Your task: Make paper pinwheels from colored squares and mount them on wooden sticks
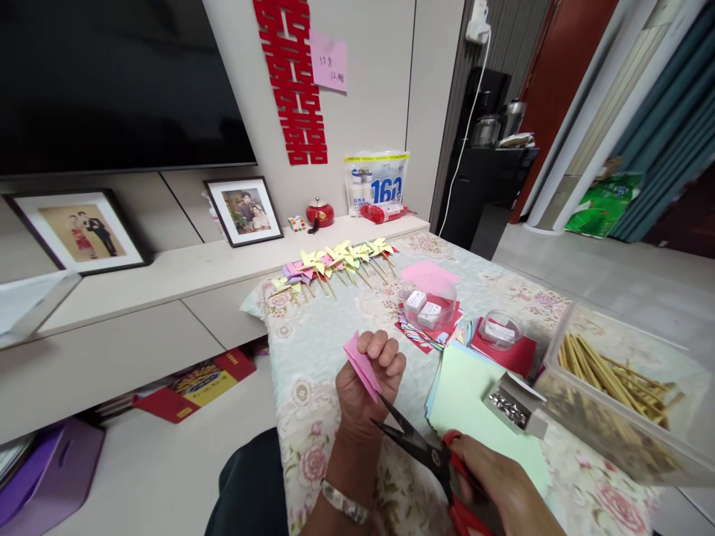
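Note:
Folded pink paper [363, 365] is pinched in the curled fingers of my left hand [373, 376], above the flowered tablecloth. My right hand [497, 476] grips red-handled scissors [427, 450], fingers in the loops. The dark blades are parted and point up and left, one tip close to the lower end of the pink paper; I cannot tell if it touches. Beyond my hands lies a row of paper pinwheels [340, 259] on sticks, mostly pale yellow. A stack of light green paper [461, 391] sits right of my left hand, with a small box of metal fasteners [507, 406] on it.
At right, a clear plastic bin [625, 447] holds many thin sticks [600, 372]. Round clear containers [447, 313] with small white boxes stand on red paper, pink paper [429, 277] behind. Picture frames [246, 211] and a white bag [377, 182] stand on the cabinet along the wall.

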The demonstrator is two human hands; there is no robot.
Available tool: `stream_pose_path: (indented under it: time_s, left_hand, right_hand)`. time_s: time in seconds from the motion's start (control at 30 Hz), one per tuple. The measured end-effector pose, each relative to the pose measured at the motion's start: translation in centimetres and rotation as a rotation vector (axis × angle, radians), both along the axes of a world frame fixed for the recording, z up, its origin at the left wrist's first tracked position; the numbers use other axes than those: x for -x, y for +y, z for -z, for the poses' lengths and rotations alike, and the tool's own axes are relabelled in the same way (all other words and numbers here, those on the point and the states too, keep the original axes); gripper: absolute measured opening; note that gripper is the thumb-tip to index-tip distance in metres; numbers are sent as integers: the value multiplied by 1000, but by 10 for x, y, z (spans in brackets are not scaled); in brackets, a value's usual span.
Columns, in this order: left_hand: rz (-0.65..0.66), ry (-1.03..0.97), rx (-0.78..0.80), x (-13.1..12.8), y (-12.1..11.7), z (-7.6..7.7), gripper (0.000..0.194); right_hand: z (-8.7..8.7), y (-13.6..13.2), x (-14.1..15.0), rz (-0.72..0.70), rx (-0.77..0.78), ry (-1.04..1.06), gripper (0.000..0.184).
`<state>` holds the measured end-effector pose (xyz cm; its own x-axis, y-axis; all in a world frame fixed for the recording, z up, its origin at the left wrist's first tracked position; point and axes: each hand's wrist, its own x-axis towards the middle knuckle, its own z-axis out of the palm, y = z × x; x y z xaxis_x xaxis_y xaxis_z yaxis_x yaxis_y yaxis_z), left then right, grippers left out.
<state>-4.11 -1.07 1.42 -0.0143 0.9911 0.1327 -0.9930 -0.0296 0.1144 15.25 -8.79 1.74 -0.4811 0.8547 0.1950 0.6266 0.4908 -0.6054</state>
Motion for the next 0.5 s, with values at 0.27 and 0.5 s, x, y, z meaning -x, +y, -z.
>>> stream_pose_path:
  time_s: [0.27,0.5]
  left_hand:
    - [-22,81,33,-1,0,-1,28]
    - [-22,157,37,-4,0,-1,34]
  right_hand:
    - [-1,1,1,5,16,18,20]
    - [4,2,0,-2,101,40,19]
